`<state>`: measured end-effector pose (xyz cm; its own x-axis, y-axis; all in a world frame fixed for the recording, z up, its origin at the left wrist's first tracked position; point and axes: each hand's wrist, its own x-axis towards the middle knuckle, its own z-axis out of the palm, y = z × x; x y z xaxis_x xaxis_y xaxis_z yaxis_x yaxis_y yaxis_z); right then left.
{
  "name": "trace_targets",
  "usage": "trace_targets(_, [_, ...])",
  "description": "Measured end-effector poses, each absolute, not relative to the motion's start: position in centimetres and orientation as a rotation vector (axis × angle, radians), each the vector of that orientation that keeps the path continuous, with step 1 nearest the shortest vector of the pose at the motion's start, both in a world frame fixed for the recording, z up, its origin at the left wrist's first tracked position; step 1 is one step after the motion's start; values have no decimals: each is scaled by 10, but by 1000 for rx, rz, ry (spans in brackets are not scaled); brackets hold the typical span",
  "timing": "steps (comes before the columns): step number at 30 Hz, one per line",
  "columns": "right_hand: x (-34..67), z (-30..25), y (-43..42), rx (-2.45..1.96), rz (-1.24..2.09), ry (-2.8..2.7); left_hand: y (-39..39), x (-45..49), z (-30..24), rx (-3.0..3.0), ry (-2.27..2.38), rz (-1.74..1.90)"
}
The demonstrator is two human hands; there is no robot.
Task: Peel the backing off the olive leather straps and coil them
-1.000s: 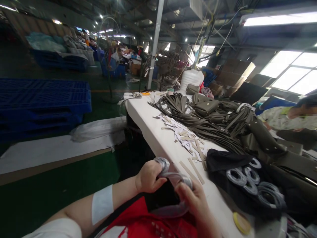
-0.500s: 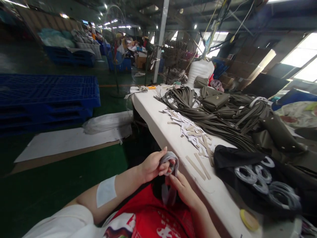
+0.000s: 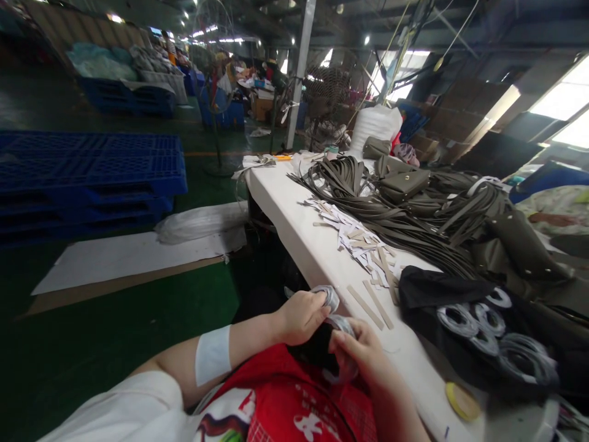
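Note:
Over my lap, beside the table edge, both hands hold a soft, looped grey strip (image 3: 329, 297). My left hand (image 3: 300, 318) is closed around one part of it, with a bunched loop sticking out past the thumb side. Lower and to the right, my right hand (image 3: 363, 350) pinches another part between thumb and fingers, and a blurred end hangs beneath it. The exact material of the strip is unclear. Several short beige strips (image 3: 365, 306) lie on the white table (image 3: 294, 230) close to my hands.
Coils of pale cord (image 3: 458, 321) rest on a black cloth (image 3: 423, 288) at the right. Behind them are piled dark olive straps (image 3: 391, 215) and white paper scraps (image 3: 354, 239). A yellow-rimmed disc (image 3: 461, 402) sits near me. Blue pallets (image 3: 92, 166) stand on the left floor.
My hands have moved slightly apart and to the right. The single loop around my left fingers is now bunched in that fist, and my right hand has turned, pinching the strip lower down.

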<state>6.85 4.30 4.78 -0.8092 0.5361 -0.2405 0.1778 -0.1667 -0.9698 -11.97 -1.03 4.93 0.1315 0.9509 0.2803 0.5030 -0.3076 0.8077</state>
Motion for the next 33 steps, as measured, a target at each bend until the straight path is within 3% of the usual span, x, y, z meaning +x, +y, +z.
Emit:
trace_targets(4, [79, 48, 75, -953, 1553, -2134, -9, -123, 45, 1878, 1450, 980])
trace_targets(7, [76, 51, 82, -940, 1182, -2362, -7, -122, 43, 1542, 1415, 896])
trace_targets(14, [55, 35, 58, -720, 1507, -2249, -1, -131, 37, 769, 941, 819])
trace_targets(21, [48, 35, 56, -571, 1770, -2053, -2, -137, 35, 684, 651, 700])
trace_targets(29, [53, 6, 68, -770, 1488, -2023, 8, -142, 50, 444, 627, 1063])
trace_targets(33, [50, -8, 57, -914, 1581, -2085, 17, -164, 69, 376, 618, 1310])
